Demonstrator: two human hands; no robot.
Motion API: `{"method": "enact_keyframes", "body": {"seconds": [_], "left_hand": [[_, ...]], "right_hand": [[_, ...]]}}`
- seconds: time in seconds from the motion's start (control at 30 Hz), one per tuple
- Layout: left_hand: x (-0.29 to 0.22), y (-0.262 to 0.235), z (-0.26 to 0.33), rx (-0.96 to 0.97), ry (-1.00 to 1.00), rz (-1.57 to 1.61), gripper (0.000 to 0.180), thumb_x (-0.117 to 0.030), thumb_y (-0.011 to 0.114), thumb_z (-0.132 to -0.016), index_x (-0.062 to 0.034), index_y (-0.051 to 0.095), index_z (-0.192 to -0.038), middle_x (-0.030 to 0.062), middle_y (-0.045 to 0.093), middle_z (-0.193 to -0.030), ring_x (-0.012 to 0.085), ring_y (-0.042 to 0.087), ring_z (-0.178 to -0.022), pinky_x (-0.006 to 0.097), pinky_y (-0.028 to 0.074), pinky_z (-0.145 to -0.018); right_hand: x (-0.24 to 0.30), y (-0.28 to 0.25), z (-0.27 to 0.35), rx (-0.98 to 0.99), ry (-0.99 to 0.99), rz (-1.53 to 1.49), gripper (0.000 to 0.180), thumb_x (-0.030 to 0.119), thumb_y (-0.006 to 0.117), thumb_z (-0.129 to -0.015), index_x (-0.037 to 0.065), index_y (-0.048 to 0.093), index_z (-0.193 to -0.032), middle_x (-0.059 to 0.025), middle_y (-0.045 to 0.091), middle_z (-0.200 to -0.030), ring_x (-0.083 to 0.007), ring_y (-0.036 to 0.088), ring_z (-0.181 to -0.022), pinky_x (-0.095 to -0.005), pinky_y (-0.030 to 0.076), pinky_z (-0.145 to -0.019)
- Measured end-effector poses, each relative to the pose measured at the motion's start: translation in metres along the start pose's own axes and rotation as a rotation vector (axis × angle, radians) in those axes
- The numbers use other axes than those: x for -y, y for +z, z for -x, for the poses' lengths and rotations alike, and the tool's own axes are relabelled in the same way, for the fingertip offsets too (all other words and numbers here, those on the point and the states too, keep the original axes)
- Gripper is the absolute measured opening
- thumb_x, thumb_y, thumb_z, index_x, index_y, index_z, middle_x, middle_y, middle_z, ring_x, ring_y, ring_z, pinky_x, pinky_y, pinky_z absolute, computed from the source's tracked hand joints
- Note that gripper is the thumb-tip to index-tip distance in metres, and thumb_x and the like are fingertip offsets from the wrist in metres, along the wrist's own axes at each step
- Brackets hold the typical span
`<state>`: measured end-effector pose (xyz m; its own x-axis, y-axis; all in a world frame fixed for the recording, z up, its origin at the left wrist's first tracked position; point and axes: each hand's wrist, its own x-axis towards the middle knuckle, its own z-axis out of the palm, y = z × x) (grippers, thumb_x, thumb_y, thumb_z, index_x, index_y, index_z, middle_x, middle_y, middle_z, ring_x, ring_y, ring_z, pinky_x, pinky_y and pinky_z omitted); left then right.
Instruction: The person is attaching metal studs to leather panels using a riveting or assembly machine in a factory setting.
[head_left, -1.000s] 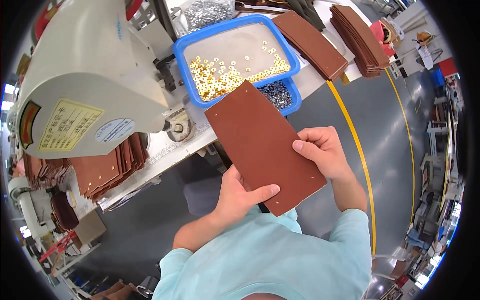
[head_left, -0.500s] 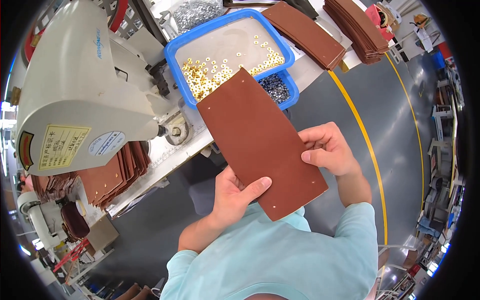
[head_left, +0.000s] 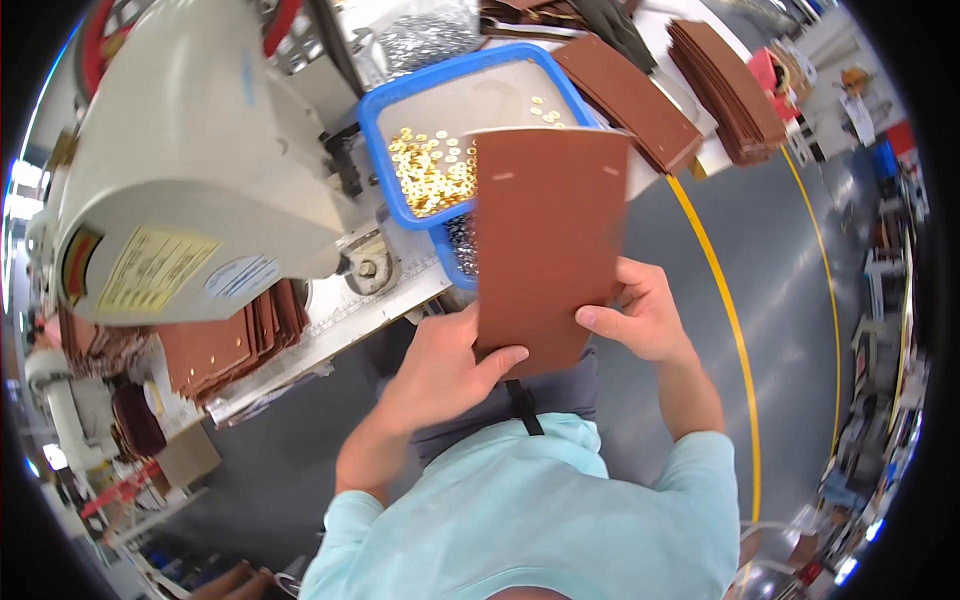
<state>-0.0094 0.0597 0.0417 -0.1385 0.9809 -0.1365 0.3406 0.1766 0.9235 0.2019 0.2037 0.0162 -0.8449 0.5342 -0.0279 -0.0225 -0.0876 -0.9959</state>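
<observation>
Between both hands I hold a flat reddish-brown leather panel (head_left: 550, 240), its long side pointing away from me and small holes showing near the far corners. My left hand (head_left: 450, 362) grips the near left edge, thumb on top. On the right edge, my right hand (head_left: 640, 312) pinches the panel with the thumb on its face; its other fingers are partly hidden behind. The panel's far end overlaps the view of a blue-rimmed tray (head_left: 405, 212) of gold ring-shaped eyelets (head_left: 430, 178). Below that tray, a second blue tray (head_left: 458, 268) of dark metal pieces is partly covered.
A large pale press machine (head_left: 200, 170) stands at the left, its round die (head_left: 370, 268) near the table edge. Stacked brown panels lie under it (head_left: 225, 345) and at the far right (head_left: 725, 90). A bag of silvery pieces (head_left: 425, 35) lies behind the tray. Yellow lines (head_left: 735, 300) mark the grey floor.
The panel has turned from a leftward slant to nearly straight ahead, its far end shifting right. Both hands still hold it. The view has shifted slightly.
</observation>
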Motion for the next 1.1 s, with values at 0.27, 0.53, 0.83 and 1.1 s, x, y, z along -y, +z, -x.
{"method": "enact_keyframes", "body": {"seconds": [0.27, 0.53, 0.83, 1.1], "left_hand": [[0.01, -0.025, -0.025, -0.145, -0.073, 0.688, 0.034, -0.005, 0.073, -0.089, 0.0012, 0.064, -0.121, 0.0105, 0.073, -0.105, 0.012, 0.068, -0.094, 0.027, 0.056, -0.082], [-0.003, -0.014, -0.028, -0.498, 0.131, 0.939, 0.032, 0.0, 0.073, -0.088, 0.0027, 0.063, -0.119, 0.0108, 0.071, -0.109, 0.0134, 0.067, -0.098, 0.029, 0.055, -0.087], [-0.018, -0.004, -0.018, -0.281, 0.069, 1.031, 0.047, 0.0, 0.071, -0.089, 0.0006, 0.053, -0.132, 0.0091, 0.068, -0.113, 0.0136, 0.065, -0.101, 0.031, 0.054, -0.09], [-0.012, 0.006, -0.013, -0.191, -0.038, 1.122, 0.047, -0.005, 0.069, -0.091, -0.0019, 0.05, -0.134, 0.0081, 0.066, -0.115, 0.013, 0.064, -0.105, 0.03, 0.054, -0.09]], "right_hand": [[-0.023, 0.021, -0.005, -0.601, -0.311, -0.286, 0.037, 0.0, 0.065, -0.088, -0.001, 0.059, -0.125, -0.0105, 0.066, -0.119, -0.0221, 0.064, -0.108, -0.0353, 0.051, -0.095], [-0.011, 0.039, -0.009, -0.465, -0.438, -0.259, 0.036, -0.001, 0.064, -0.086, -0.002, 0.056, -0.122, -0.0157, 0.066, -0.113, -0.0249, 0.068, -0.094, -0.0367, 0.057, -0.079], [-0.003, 0.039, 0.008, -0.427, -0.374, -0.339, 0.038, 0.008, 0.062, -0.087, -0.005, 0.053, -0.122, -0.0208, 0.066, -0.104, -0.0246, 0.065, -0.055, -0.0329, 0.053, -0.044], [-0.003, 0.056, 0.03, -0.495, -0.303, -0.396, 0.057, 0.012, 0.063, -0.087, -0.004, 0.039, -0.136, -0.0223, 0.063, -0.109, -0.0273, 0.064, -0.058, -0.0349, 0.05, -0.04]]}}
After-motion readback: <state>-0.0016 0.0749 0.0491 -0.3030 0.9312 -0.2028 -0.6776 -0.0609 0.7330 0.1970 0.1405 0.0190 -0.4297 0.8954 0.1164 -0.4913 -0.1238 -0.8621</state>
